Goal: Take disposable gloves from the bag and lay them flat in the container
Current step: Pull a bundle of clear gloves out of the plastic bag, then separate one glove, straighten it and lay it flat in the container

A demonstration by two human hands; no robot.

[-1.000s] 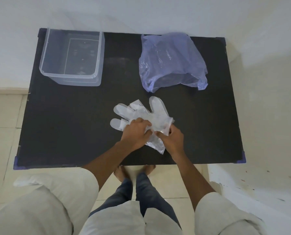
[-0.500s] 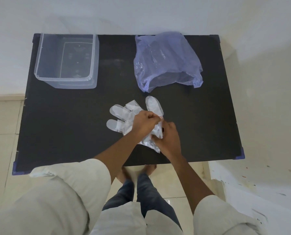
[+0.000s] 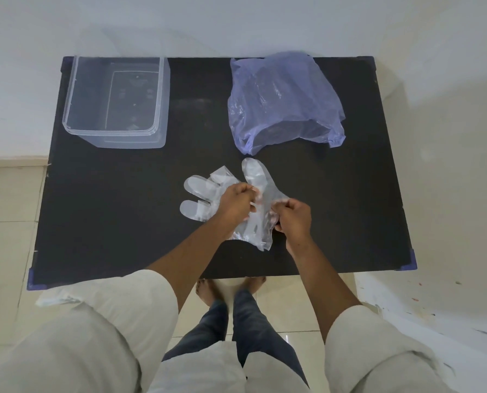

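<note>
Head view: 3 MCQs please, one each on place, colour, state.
1. Where is the container?
A. table's far left
B. table's near right
C. on the floor

2. What colour is the bag?
A. green
B. purple
C. red

3. What is in the container?
A. gloves
B. the bag
C. nothing

Key: 1 A, it stands at the far-left corner of the table. 2 B, translucent purple plastic. 3 C, its bare bottom shows; the gloves lie mid-table under the left hand and right hand.
</note>
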